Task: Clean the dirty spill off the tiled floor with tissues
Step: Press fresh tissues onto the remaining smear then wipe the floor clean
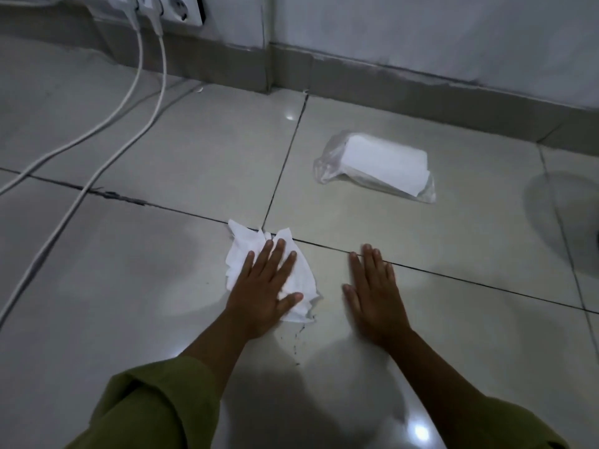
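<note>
My left hand [264, 286] lies flat, fingers spread, pressing a crumpled white tissue [249, 246] onto the pale tiled floor [453, 254]. Dark specks of the spill [297, 343] trail just below and right of the tissue's lower edge. My right hand [372, 293] rests palm down on the bare tile to the right, fingers apart, holding nothing. A clear plastic pack of white tissues [382, 165] lies further back, right of centre.
Two white cables [142, 102] run from a wall socket [175, 9] at the top left across the floor towards the left edge. A grey skirting board [421, 89] lines the wall behind. A round shadowed shape [564, 222] sits at the right edge.
</note>
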### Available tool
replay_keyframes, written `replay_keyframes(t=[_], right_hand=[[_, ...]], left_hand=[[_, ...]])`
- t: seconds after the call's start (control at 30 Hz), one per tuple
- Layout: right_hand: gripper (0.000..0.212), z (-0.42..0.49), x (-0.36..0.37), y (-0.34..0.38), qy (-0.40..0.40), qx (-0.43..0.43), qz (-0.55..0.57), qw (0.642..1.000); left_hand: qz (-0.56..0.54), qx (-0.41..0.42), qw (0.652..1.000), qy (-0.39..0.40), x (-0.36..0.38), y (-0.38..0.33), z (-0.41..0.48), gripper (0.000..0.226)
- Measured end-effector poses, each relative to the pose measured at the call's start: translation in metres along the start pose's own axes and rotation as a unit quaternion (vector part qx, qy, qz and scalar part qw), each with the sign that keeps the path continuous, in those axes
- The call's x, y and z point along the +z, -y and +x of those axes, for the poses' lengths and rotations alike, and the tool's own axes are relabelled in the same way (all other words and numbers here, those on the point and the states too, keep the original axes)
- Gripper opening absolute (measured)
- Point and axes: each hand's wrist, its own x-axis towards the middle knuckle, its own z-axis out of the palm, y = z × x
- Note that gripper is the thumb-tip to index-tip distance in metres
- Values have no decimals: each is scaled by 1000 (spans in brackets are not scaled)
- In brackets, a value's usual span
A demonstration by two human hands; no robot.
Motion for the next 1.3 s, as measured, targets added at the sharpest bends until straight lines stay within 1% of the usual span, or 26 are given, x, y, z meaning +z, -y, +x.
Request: replay_keyframes(t=[0.13,0.33,0.47,0.53,0.67,0.77,0.87,1.0,1.07,1.2,1.3], right_hand=[[70,-1,0,-3,1,-8,0,1000],[70,-2,0,-6,2,-18,1,1000],[70,-1,1,-6,9,-18,14,1000],[70,-1,-1,-6,6,-19,41,999],[73,-1,-8,-8,29,-12,88,996],[67,0,-12,-7,42,-10,98,994],[66,-1,-15,-7,48,-8,111,993],[57,-1,-22,-7,68,-1,141,988],[57,-1,-26,-8,78,4,155,985],[57,-5,-34,-8,92,3,186,978],[58,-12,-39,-8,95,6,203,974]], left_hand=[[-14,-43,999,-19,3,-4,2,63],[-46,-87,994,-43,7,4,-6,60],[-83,-116,988,-58,5,1,-13,63],[-90,-124,986,-59,5,-10,-14,65],[-67,-129,988,-55,14,-30,-15,67],[-64,-126,989,-46,17,-41,-14,71],[-87,-99,990,-43,21,-58,-16,67],[-92,-67,993,-30,32,-79,-28,66],[-91,-51,994,-22,33,-82,-35,66],[-91,-33,995,-19,32,-85,-47,55],[-102,-10,995,-19,32,-87,-56,54]])
